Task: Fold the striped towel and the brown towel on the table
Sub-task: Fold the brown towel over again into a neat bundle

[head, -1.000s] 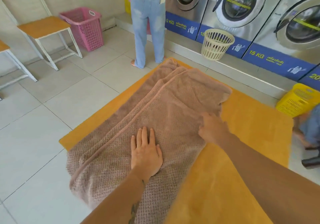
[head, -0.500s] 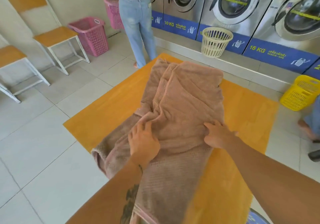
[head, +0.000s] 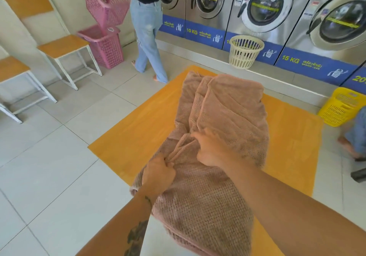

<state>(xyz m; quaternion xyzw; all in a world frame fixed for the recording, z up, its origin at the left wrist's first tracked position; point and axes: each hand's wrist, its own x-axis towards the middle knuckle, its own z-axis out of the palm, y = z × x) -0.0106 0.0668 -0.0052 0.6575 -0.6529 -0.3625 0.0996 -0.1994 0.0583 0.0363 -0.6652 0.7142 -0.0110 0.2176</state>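
Head view: a brown towel [head: 227,113] lies bunched lengthwise across an orange desk [head: 138,129], its near end spilling over the edge. The left hand [head: 159,171] clutches a gathered fold at the towel's left side, while the right hand [head: 212,150] curls its fingers into a crease just beside it.

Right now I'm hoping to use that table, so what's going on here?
A person is folding the brown towel on the orange table. Their left hand grips a bunch of cloth at its near left side; the right hand lies on the gathered fold beside it, grip unclear. The towel lies lengthwise, partly folded and rumpled, its near end hanging over the table edge. No striped towel is in view. Behind, another person carries a pink basket by the washing machines.
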